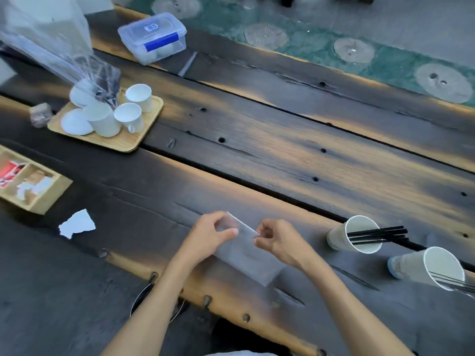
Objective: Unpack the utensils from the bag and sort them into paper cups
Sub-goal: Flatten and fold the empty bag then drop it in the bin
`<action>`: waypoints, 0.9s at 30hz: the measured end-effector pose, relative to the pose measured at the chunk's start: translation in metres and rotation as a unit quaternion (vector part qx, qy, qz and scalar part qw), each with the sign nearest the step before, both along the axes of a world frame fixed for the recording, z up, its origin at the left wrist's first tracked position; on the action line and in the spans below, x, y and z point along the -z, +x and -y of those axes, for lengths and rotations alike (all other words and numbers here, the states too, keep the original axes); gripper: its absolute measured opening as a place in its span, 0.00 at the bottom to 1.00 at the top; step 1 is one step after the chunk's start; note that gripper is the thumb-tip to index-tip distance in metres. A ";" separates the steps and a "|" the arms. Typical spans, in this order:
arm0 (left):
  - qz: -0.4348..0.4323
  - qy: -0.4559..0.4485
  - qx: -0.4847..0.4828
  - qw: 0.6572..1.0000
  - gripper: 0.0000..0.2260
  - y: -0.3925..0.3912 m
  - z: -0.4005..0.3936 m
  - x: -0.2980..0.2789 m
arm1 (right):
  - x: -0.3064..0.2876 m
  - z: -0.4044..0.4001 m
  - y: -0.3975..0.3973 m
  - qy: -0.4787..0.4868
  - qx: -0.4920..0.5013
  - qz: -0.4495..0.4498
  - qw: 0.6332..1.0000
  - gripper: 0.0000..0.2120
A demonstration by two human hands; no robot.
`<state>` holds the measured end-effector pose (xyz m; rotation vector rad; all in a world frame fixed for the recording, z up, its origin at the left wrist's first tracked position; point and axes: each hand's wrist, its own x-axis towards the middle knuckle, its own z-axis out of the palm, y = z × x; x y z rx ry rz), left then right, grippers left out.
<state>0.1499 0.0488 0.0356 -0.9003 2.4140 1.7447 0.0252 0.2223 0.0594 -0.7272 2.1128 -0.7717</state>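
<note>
**Empty-looking bag in both hands, two cups lying near the counter edge**

The left hand (pixel 218 233) and the right hand (pixel 276 241) each pinch the top edge of a clear plastic bag (pixel 246 255), which hangs between them just above the counter (pixel 282 155). The bag looks flat; whether any utensil is left inside cannot be told.

Risks, as I judge them: both paper cups lie on their sides, so they can roll or spill. The nearer cup (pixel 354 235) has black sticks (pixel 377 233) jutting well out of its mouth; a brush from the right forearm could pull them out. The far-right cup (pixel 426 265) sits close to the counter's front edge, with thin dark pieces (pixel 452 283) poking out, and could tip off. The slick film could also slip from a light pinch.

Elsewhere, a wooden tray (pixel 144 129) carries white cups and saucers, a lidded clear box (pixel 153 37) holds pale round items, and a compartment box (pixel 33 186) holds packets.
</note>
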 end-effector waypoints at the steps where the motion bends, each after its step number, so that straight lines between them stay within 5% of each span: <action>1: -0.012 0.017 -0.021 1.000 0.02 0.008 0.000 -0.006 | -0.006 0.002 0.000 -0.001 -0.027 -0.013 1.000 0.08; 8: -0.061 0.050 -0.210 0.975 0.07 0.091 -0.021 -0.027 | -0.034 0.005 0.009 -0.042 -0.146 0.002 0.988 0.08; 15: -0.073 0.150 -0.372 0.913 0.04 0.189 -0.075 -0.034 | -0.057 0.035 0.051 -0.142 -0.166 0.130 0.967 0.06; 18: -0.080 0.164 -0.482 0.857 0.07 0.224 -0.100 -0.027 | -0.050 0.046 0.078 -0.162 -0.101 0.180 0.965 0.04; 22: -0.100 0.196 -0.587 0.779 0.09 0.267 -0.119 -0.021 | -0.015 0.041 0.136 -0.097 -0.069 0.381 0.917 0.11; 27: -0.100 0.240 -0.658 0.707 0.10 0.317 -0.131 0.002 | 0.024 0.033 0.211 -0.038 -0.061 0.305 0.950 0.06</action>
